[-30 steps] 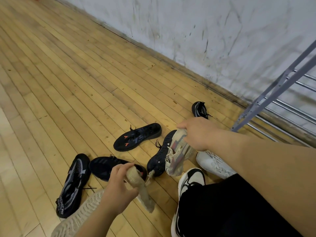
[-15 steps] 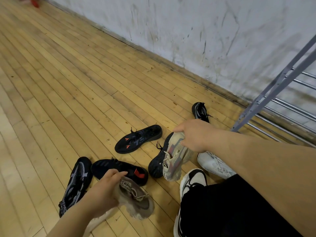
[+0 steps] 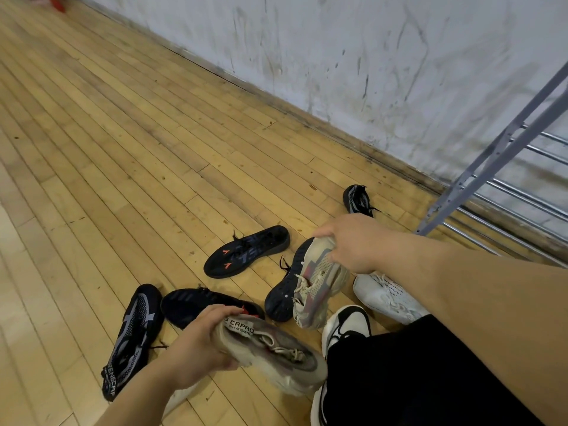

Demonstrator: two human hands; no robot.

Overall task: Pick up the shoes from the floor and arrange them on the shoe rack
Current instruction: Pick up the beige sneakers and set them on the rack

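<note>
My left hand [image 3: 196,345] grips the heel of a beige sneaker [image 3: 276,358], held level with its toe pointing right. My right hand [image 3: 350,241] holds the matching beige sneaker [image 3: 316,287] by its heel, toe hanging down. On the wooden floor lie several dark shoes: a black and grey knit one [image 3: 132,339] at the left, a black one with a red tab [image 3: 196,305], a black one on its side with orange marks [image 3: 246,252], another black sole [image 3: 282,290], and a small dark one [image 3: 358,199] farther back. The grey metal shoe rack [image 3: 491,167] stands at the right by the wall.
A white sneaker [image 3: 384,298] lies under my right forearm. A black and white shoe [image 3: 347,327] shows beside my black-clad leg [image 3: 415,379]. A scuffed white wall [image 3: 368,56] runs along the back. Bare floorboards stretch to the left and far side.
My left hand has turned its beige sneaker from hanging toe-down to lying level and raised it. My right hand has kept its sneaker in about the same place.
</note>
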